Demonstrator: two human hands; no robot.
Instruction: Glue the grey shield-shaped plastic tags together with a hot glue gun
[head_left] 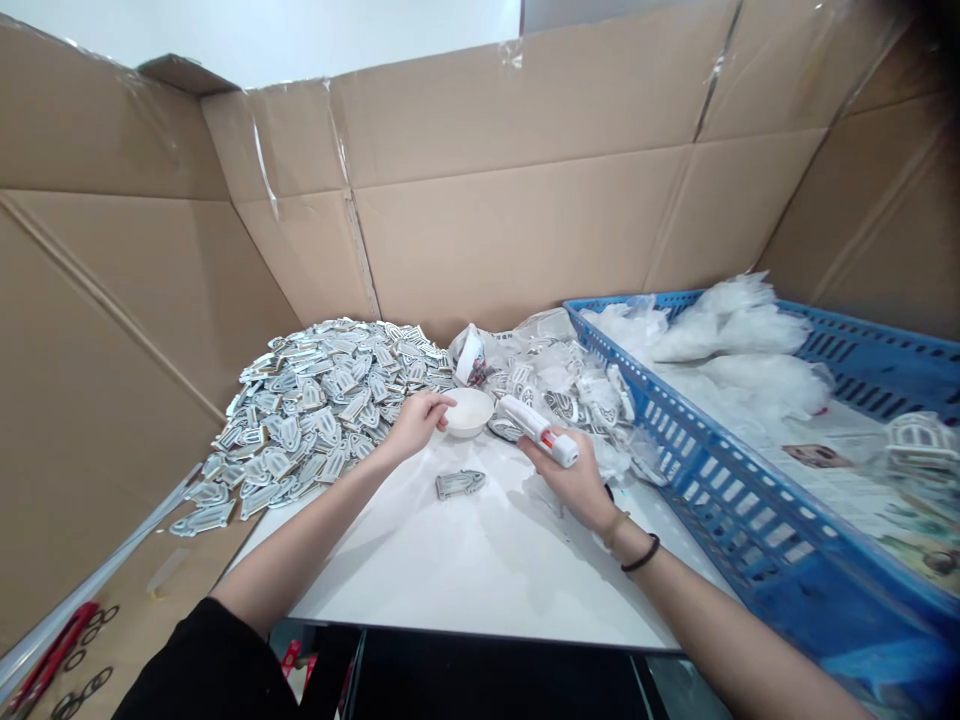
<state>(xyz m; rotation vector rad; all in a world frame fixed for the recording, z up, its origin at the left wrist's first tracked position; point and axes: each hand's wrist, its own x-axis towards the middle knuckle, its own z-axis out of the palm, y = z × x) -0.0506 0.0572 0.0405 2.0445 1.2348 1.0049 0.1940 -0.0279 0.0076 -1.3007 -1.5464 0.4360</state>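
My left hand (421,425) is at the left rim of a small white bowl (471,412), its thumb and fingers pinched together; what lies between the fingertips is hidden. Wrapped in my right hand (571,485) is a white handheld tool (536,430) with a red part on its side, pointing up and to the left. A single flat grey-and-white pointed piece (460,485) lies on the white table (465,580), below the bowl and between both hands. No hand touches that piece.
A large heap of similar pieces (322,400) covers the back left. Plastic-bagged pieces (577,390) lie behind my right hand. On the right stands a blue crate (712,470) with filled clear bags (750,330). Cardboard walls (525,200) surround the table; red-handled scissors (56,650) lie lower left.
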